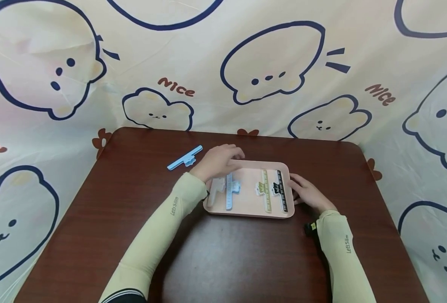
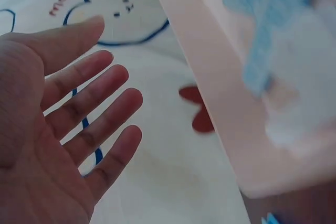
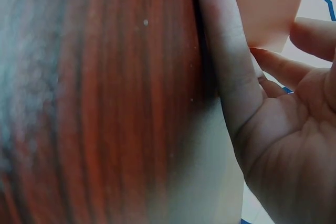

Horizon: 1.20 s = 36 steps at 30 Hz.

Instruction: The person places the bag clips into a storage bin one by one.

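My left hand (image 1: 219,161) is over the back left corner of a pink tray (image 1: 251,168), holding nothing. Its fingers are spread and nearly straight in the left wrist view. Beside the tray's right wall is my right hand (image 1: 308,191), fingers loosely extended at the rim; whether they touch it is hard to tell. Inside the tray lie ruler-like clips: a whitish one (image 1: 214,195), a light blue one (image 1: 229,198), a yellow-green one (image 1: 267,198) and a black one (image 1: 282,191). Another blue clip (image 1: 185,159) lies on the table, left of my left hand.
The dark brown wooden table (image 1: 223,261) carries the tray near its back edge. A pale curtain (image 1: 208,50) with cartoon outlines hangs behind and at both sides. A black strap (image 1: 310,229) shows at my right wrist.
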Available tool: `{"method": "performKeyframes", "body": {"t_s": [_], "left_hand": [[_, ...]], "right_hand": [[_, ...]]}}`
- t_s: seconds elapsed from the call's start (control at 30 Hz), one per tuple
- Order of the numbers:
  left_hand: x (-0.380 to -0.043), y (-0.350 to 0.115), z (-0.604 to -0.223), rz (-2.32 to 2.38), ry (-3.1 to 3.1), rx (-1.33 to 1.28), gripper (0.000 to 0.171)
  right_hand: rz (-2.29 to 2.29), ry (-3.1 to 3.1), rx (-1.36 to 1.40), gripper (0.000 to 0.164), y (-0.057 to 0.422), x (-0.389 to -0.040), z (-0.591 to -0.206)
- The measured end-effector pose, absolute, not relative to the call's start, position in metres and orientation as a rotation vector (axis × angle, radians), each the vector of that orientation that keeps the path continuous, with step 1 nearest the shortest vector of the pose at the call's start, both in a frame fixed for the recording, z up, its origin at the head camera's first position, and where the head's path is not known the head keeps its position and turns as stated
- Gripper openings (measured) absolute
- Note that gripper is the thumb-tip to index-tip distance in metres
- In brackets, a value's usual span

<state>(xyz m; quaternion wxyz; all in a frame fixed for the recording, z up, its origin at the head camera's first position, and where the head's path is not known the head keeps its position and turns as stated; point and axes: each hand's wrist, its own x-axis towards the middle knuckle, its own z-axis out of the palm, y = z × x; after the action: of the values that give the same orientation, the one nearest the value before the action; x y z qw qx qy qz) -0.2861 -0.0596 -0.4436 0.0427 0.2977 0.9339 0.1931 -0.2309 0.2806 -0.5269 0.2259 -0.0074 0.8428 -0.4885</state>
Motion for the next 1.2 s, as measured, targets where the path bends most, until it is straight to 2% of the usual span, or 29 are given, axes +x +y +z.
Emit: {"method": "performKeyframes", "body": {"t_s": [0.17,0.3,0.5,0.67,0.9,1.2], "left_hand": [[-0.298,-0.102,-0.443,0.469,2.929,0.863,0.031],[-0.309,-0.145,-0.447,0.369,2.928,0.788,0.035],[-0.310,-0.186,-0.457,0.408,2.836,0.683,0.056],[-0.307,-0.192,-0.460,0.449,2.769,0.690,0.068],[-0.305,-0.188,-0.472,0.334,2.769,0.766,0.057],[-0.307,-0.190,-0.481,0.342,2.798,0.716,0.053]], "right_hand": [[-1.347,2.318,-0.016,0.057,0.279,-0.230,-0.523],[-1.349,2.314,-0.013,0.057,0.278,-0.230,-0.520],[-1.344,2.314,-0.016,0.056,0.281,-0.230,-0.522],[-1.344,2.321,-0.024,0.057,0.283,-0.230,-0.522],[-1.344,2.310,-0.007,0.058,0.281,-0.232,-0.523],[-1.326,2.314,0.006,0.059,0.281,-0.233,-0.525]]}}
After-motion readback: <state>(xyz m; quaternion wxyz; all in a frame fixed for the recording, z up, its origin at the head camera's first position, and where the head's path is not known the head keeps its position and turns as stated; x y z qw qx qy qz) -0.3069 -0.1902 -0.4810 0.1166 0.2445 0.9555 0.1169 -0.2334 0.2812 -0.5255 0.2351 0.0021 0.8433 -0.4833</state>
